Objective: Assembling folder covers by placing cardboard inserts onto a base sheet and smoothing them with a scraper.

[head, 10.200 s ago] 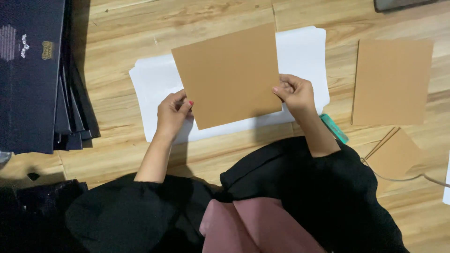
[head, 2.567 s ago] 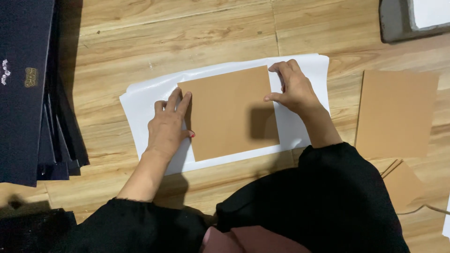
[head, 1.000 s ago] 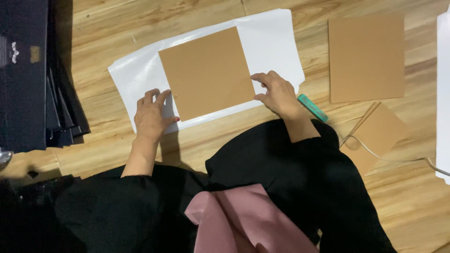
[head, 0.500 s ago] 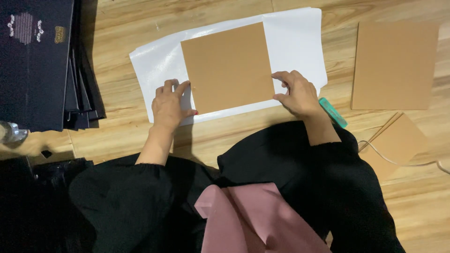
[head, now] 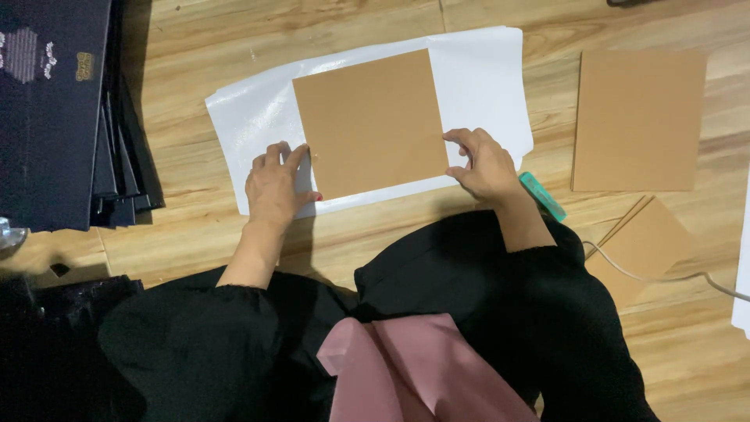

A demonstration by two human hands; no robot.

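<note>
We've got the brown cardboard square (head: 369, 121) lying flat on the glossy white sheet (head: 484, 74), roughly centred on it and pushed a bit toward the near edge. Our left hand (head: 275, 186) sits at the card's 8 o'clock corner, fingers spread and pressing down on the card edge and the sheet, not gripping anything. Our right hand (head: 483, 162) is at the 4 o'clock corner, fingers curled and pinching or nudging that corner; we can't really tell if it has the edge lifted or is just touching it. Risk as we see it: that white sheet looks slick and a little wrinkled at its 9 o'clock end, so uneven pressure from the two hands could skew the card or trap a crease under it. The teal tool (head: 542, 195) is just beside the right wrist, easy to bump with the sleeve. Off at 3 o'clock lies another brown card (head: 639, 119), with a folded brown piece (head: 644, 244) and a thin cable (head: 664, 277) near it, and a stack of dark navy boards (head: 55, 109) sits at 9 o'clock, well apart from everything.
</note>
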